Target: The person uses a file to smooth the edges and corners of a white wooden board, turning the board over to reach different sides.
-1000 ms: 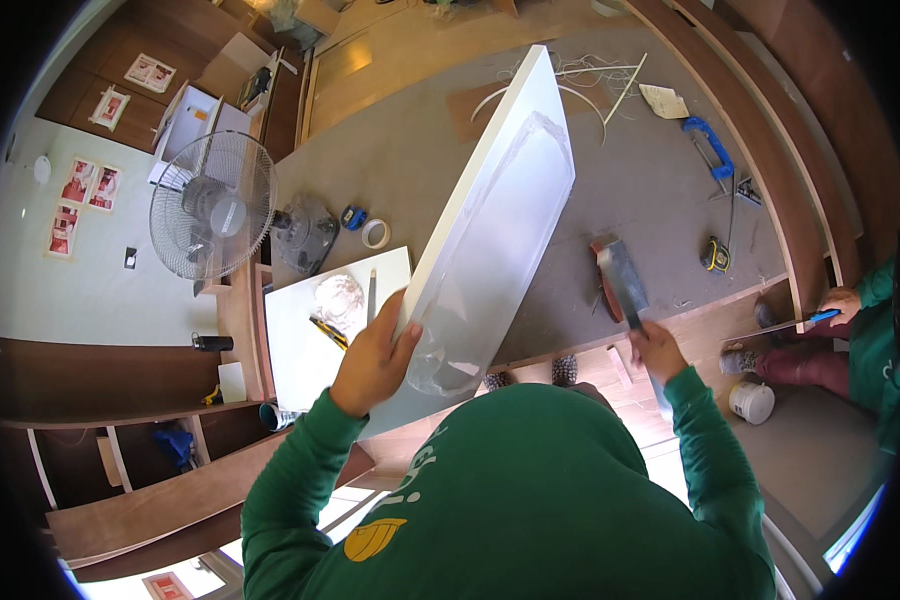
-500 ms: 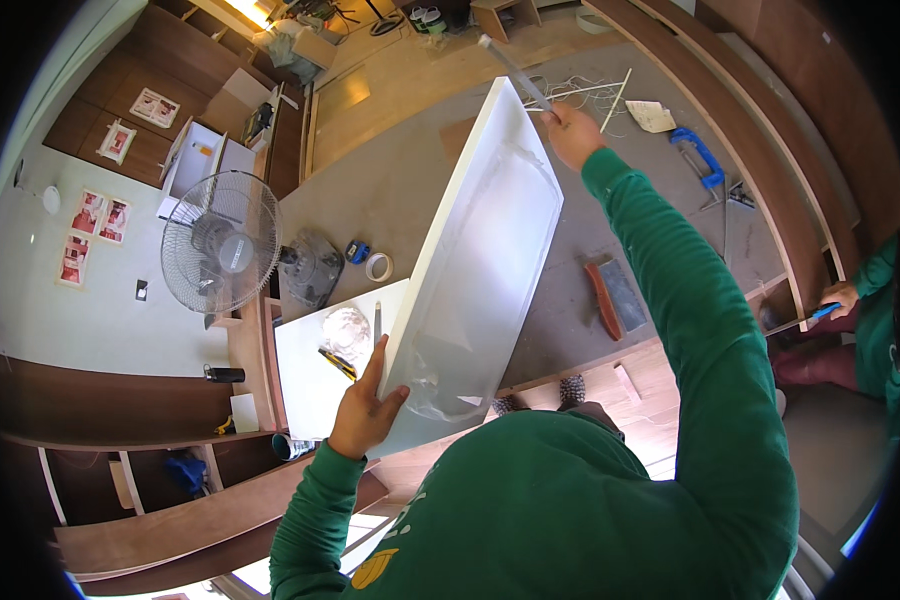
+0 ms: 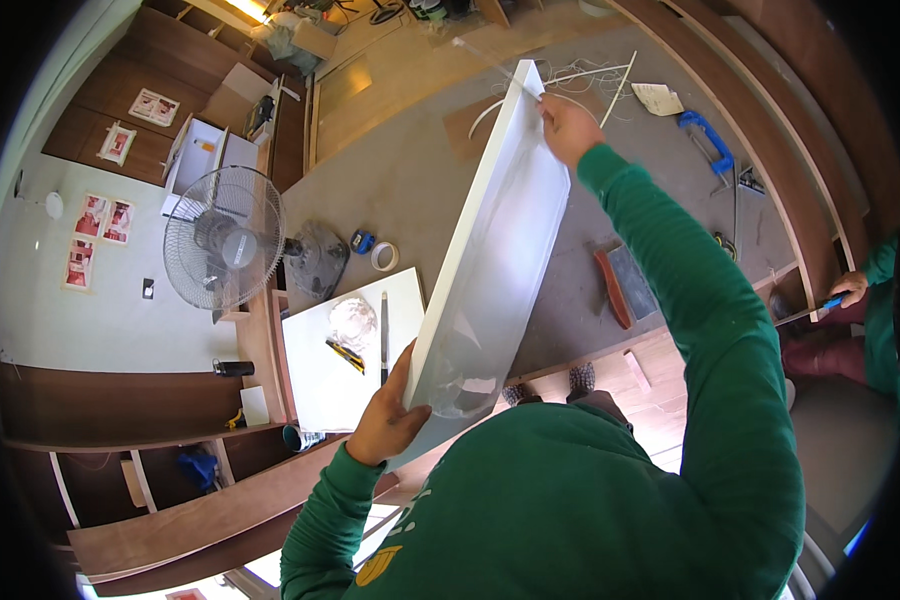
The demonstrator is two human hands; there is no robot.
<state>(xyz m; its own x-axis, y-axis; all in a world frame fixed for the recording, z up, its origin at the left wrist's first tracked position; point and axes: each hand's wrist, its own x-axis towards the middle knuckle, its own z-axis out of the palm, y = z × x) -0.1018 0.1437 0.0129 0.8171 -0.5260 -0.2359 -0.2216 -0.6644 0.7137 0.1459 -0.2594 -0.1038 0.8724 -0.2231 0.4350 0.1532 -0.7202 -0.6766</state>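
Observation:
A white panel point(image 3: 500, 250) is held up on edge at a slant in front of me, with wrinkled clear film on its lower face. My left hand point(image 3: 385, 420) is closed round its near left edge, thumb on the face. At the far top corner, my right hand point(image 3: 568, 128) pinches a thin pale strip point(image 3: 480, 55), blurred by motion. On a white board point(image 3: 315, 390) left of the panel lie a crumpled white wad point(image 3: 353, 322), a yellow-black utility knife point(image 3: 345, 356) and a long slim tool point(image 3: 384, 335).
A standing fan point(image 3: 225, 238) is at the left, near a tape measure point(image 3: 363, 241) and a tape roll point(image 3: 384, 258). A red-backed brush point(image 3: 615, 288) and a blue clamp point(image 3: 708, 143) lie right. At the far right, another person's hand point(image 3: 850, 288) holds a blue-handled tool.
My right hand has shifted slightly left and down against the panel's top corner, and the pale strip has swung left. The panel stands more edge-on. The left hand keeps its hold.

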